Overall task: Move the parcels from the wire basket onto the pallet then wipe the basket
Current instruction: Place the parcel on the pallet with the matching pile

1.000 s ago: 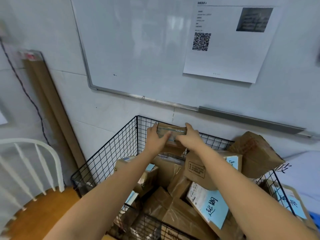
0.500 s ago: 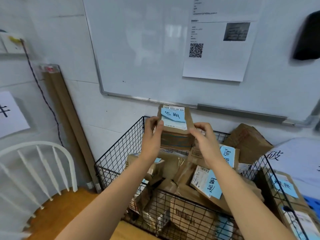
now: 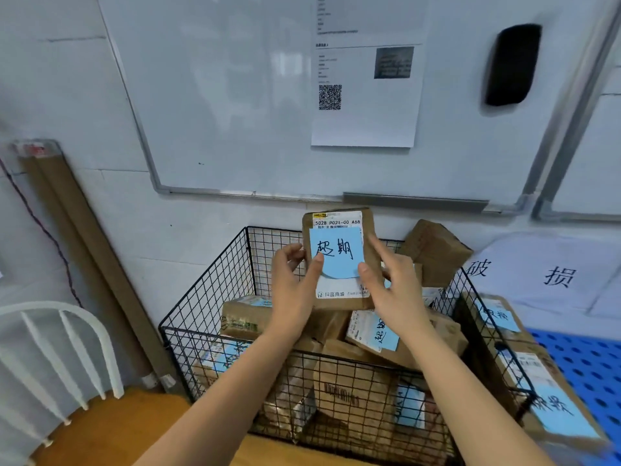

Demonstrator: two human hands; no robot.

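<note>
A small brown parcel (image 3: 339, 243) with a blue handwritten note is held upright above the black wire basket (image 3: 215, 290). My left hand (image 3: 292, 290) grips its left edge, thumb on the note. My right hand (image 3: 393, 290) holds its right edge, thumb on the note's lower corner and index finger raised along the side. Several more brown parcels (image 3: 366, 391) with blue notes fill the basket. The blue pallet (image 3: 584, 361) lies at the right, with parcels (image 3: 537, 391) on its near edge.
A whiteboard (image 3: 235, 95) with a printed sheet and a black eraser hangs on the wall behind. Cardboard tubes (image 3: 84, 250) lean at the left. A white chair back (image 3: 57, 348) and wooden seat are at lower left. A paper sign (image 3: 544, 270) lies right of the basket.
Both hands lifted the small parcel out of the basket and turned it upright, so its blue note now faces me. The view also tilted upward and drew closer.
</note>
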